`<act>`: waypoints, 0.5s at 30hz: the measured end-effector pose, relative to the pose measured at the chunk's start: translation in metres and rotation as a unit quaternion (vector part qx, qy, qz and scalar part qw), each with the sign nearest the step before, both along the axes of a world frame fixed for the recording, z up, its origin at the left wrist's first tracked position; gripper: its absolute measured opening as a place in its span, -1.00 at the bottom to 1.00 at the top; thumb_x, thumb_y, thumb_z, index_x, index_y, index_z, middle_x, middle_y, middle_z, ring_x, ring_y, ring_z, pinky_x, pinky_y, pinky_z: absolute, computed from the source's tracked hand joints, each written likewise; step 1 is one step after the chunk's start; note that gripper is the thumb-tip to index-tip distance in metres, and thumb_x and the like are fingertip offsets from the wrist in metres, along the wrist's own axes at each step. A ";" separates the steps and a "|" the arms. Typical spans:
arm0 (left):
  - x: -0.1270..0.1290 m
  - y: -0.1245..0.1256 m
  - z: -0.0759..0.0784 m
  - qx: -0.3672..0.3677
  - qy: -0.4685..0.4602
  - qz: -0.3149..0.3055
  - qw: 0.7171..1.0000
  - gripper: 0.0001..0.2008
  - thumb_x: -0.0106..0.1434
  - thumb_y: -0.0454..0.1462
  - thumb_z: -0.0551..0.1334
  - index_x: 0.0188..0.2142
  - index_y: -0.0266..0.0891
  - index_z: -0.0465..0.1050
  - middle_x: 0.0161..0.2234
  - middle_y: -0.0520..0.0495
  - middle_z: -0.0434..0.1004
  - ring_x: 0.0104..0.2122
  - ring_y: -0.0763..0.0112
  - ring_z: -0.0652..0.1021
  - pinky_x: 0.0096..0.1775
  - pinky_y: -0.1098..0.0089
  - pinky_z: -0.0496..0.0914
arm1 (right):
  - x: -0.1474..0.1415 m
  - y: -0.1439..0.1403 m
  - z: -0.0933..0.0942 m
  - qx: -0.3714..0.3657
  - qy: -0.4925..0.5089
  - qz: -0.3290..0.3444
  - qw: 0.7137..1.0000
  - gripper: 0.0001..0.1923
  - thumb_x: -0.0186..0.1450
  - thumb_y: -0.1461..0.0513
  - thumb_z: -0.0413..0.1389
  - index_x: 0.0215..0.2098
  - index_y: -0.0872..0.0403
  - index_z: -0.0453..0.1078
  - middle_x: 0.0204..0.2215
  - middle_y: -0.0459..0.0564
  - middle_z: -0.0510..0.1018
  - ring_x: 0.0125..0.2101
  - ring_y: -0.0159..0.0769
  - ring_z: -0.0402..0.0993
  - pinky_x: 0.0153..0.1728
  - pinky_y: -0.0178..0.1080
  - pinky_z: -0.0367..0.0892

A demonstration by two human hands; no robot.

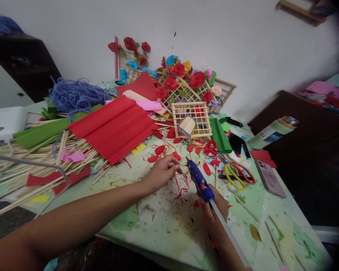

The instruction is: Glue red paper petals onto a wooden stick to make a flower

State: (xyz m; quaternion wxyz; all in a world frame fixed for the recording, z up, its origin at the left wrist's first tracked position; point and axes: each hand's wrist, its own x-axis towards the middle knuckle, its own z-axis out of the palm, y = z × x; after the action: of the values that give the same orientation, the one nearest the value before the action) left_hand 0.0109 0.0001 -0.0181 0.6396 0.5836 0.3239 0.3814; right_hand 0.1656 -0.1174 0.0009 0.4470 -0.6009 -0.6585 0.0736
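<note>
In the head view, the right hand (pixel 214 210) is closed around the handle of a blue hot glue gun (pixel 201 182). A white glue stick (pixel 228 233) comes out of the back of the gun, along the forearm. The nozzle points away from the person, toward the fingers of the left hand (pixel 161 171).

The left hand rests on the green table (pixel 164 222), and its fingertips are pinched together on something very small and thin. It may be a thin stick or a small red piece, but I cannot tell which. It lies just beside the nozzle.

Red paper petals (pixel 159 149) are scattered on the table around both hands. A small wooden lattice cage (pixel 190 119) stands behind them, and folded red crepe paper (pixel 115 126) lies to the left over a heap of bamboo sticks (pixel 31 165). Yellow-handled scissors (pixel 235 177) and a phone (pixel 269 177) lie to the right. A pile of paper roses (pixel 183 81) leans on the wall.

For good gluing, I judge that the nozzle should touch the piece only at the joining point and give one small drop. The pinching fingers should stay behind the tip, because the glue is hot. The piece should be kept steady until the glue hardens, and the loose petals should stay away from any glue threads.
</note>
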 end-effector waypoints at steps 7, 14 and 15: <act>0.000 0.000 0.000 -0.001 0.008 -0.001 1.000 -0.88 0.17 -0.25 0.17 -0.36 -0.25 0.25 -0.45 -0.07 0.54 -0.66 0.60 0.34 -0.57 0.52 0.23 | -0.003 0.000 0.000 0.005 0.011 -0.020 1.000 -0.77 0.25 0.13 -0.04 -0.47 0.04 0.34 -0.55 -0.06 0.39 -0.50 -0.28 0.35 -0.51 -0.26 0.22; 0.000 0.000 -0.002 0.002 0.009 0.003 1.000 -0.89 0.18 -0.25 0.17 -0.37 -0.24 0.26 -0.48 -0.03 0.52 -0.67 0.61 0.32 -0.59 0.53 0.21 | 0.003 0.002 -0.007 -0.003 -0.006 0.040 0.999 -0.83 0.25 0.19 -0.02 -0.47 0.06 0.31 -0.56 -0.09 0.36 -0.52 -0.31 0.33 -0.54 -0.29 0.18; 0.000 0.000 -0.002 0.001 0.009 0.004 1.000 -0.89 0.18 -0.25 0.17 -0.37 -0.24 0.26 -0.48 -0.02 0.51 -0.66 0.60 0.32 -0.59 0.53 0.21 | 0.003 0.002 -0.007 -0.006 -0.011 0.046 0.999 -0.84 0.24 0.20 -0.01 -0.47 0.05 0.31 -0.57 -0.09 0.36 -0.52 -0.31 0.33 -0.54 -0.29 0.18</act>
State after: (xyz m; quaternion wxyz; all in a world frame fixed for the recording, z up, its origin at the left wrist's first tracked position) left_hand 0.0114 0.0005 -0.0200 0.6343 0.5866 0.3315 0.3790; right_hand 0.1690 -0.1153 -0.0064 0.4326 -0.5737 -0.6895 0.0912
